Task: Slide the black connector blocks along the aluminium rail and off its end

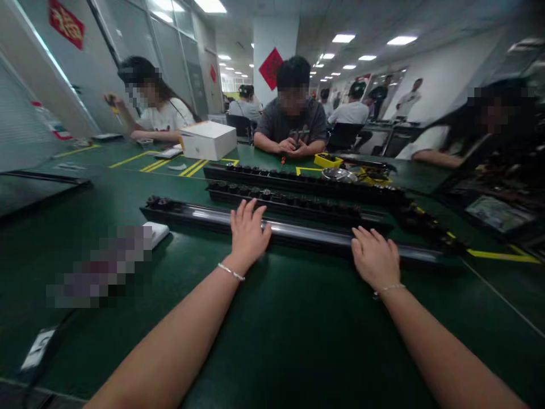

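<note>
A long black tray (310, 233) with a shiny bare inner surface lies across the green table in front of me. A few small dark parts (158, 202) sit at its left end. My left hand (249, 234) reaches over the tray left of its middle, fingers spread across to the far edge and thumb to the side. Farther right, my right hand (377, 257) lies over the same tray with its fingers bent together on it. The undersides of both hands are hidden. Just behind stands a second black tray (298, 205) filled with a row of small dark parts.
Another filled black tray (315, 182) lies farther back. A white box (210, 141), a yellow bin (327, 161) and a metal bowl (339, 174) stand beyond. Opposite, a person (292, 119) handles something small; others sit left and right. A blurred-out object (102, 267) lies at left.
</note>
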`<state>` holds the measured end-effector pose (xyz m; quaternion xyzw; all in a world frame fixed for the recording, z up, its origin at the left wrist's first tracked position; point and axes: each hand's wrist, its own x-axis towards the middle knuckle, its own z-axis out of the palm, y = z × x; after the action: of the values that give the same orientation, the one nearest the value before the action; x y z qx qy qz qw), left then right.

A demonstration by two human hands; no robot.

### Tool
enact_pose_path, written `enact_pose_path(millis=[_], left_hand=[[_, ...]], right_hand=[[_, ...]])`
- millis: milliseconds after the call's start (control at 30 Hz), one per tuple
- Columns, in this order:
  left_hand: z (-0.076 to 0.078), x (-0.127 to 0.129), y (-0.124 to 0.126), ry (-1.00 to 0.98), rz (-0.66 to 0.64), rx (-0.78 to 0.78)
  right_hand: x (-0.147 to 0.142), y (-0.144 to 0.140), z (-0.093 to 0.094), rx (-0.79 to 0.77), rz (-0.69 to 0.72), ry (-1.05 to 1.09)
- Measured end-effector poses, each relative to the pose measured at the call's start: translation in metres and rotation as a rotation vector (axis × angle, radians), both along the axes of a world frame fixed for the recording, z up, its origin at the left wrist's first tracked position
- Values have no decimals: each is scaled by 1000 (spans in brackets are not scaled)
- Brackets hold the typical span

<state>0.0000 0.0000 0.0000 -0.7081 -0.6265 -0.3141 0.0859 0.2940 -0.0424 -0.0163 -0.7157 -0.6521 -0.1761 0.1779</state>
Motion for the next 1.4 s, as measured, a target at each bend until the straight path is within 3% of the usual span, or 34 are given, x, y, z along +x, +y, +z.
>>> enact_pose_path(millis=[133,300,400,500,733,1000,1400], left_hand=[[15,-57,26,-104,296,-45],[36,-137,55,31,475,-201],[42,-173,63,183,441,-439],[40,-191,64,191,445,-491],[30,-193,63,206,399,-466],[32,-183,58,146,429,-393],[10,-144,46,-160,540,-205]], right_hand=[[-3,1,-1,29,-18,5],[-7,2,0,57,-36,1],[-8,2,0,70,-26,8],[-7,2,1,75,-15,18],[-6,2,1,98,-8,41],[-7,1,1,96,-10,59],[-7,0,4,65,-5,65]])
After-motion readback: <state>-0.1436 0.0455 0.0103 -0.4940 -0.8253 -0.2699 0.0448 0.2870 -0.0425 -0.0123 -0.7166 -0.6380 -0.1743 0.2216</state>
